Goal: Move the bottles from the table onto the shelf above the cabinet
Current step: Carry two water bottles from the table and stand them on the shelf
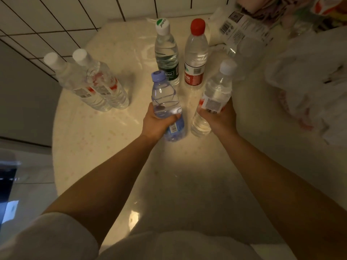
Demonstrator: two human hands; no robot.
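Round pale table (97, 139), glossy, faint speckle, lit warm from above. White tiled wall (47, 21) with dark grout at far left; pale floor (30, 177) at near left. Crumpled plastic bags (308, 87) heaped at right edge.

Bottles counted: seven clear water bottles.
- Two white-capped bottles (90, 81) standing touching, left side of table.
- One green-label bottle (167, 53), white cap, far centre, upright.
- One red-cap bottle (195, 55) just to its right, upright, red label.
- One large bottle (242, 32) at far right, blurred, barcode label showing; standing or lying, cannot tell.
- One purple-cap bottle (166, 106), blue-tinted, gripped at mid-body by left hand (155, 122), fingers wrapped round it.
- One small white-cap bottle (214, 98) gripped at the label by right hand (219, 117).

Both held bottles at near centre; bases close to tabletop, touching or lifted cannot tell. Bare forearms, white sleeve (50, 239) at near left.
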